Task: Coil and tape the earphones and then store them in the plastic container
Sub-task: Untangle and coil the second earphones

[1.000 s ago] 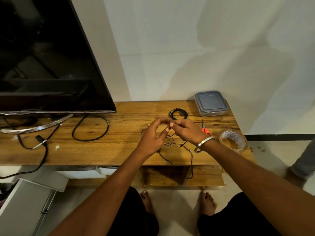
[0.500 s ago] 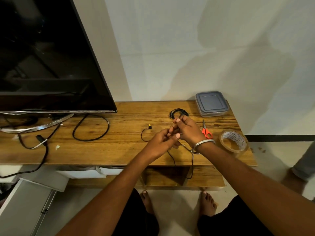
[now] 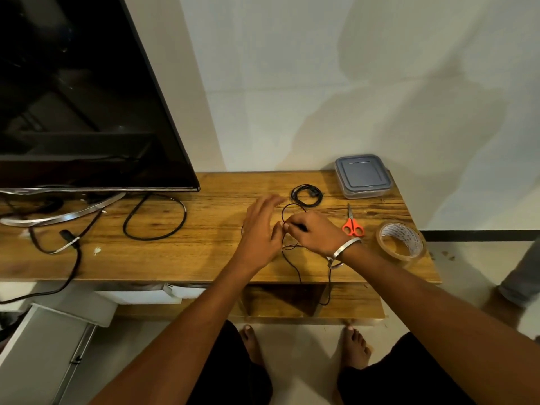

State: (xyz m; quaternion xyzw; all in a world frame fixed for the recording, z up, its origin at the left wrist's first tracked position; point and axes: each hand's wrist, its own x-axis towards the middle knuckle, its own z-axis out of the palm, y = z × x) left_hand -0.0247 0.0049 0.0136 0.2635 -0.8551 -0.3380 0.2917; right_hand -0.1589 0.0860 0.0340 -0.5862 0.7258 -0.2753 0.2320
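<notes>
A thin black earphone cable (image 3: 293, 260) loops above my hands and trails over the front edge of the wooden TV stand (image 3: 204, 252). My right hand (image 3: 314, 233) pinches the cable's loop near the stand's middle right. Just left of it, my left hand (image 3: 260, 229) has its fingers stretched out and blurred; its thumb side is close to the cable. A second, coiled black earphone set (image 3: 306, 194) lies behind the hands. The lidded plastic container (image 3: 362, 176) stands at the back right. A clear tape roll (image 3: 400, 242) and orange-handled scissors (image 3: 353, 223) lie to the right.
A large black TV (image 3: 81, 92) fills the stand's left half, with thick black cables (image 3: 155, 220) in front of it. The wall runs close behind. My bare feet stand on the floor below. Another person's leg (image 3: 523, 276) shows at the right edge.
My left hand has opened and swung up and left from the pinch beside the right hand. My right hand has sunk toward the stand, and a cable loop now stands above it.
</notes>
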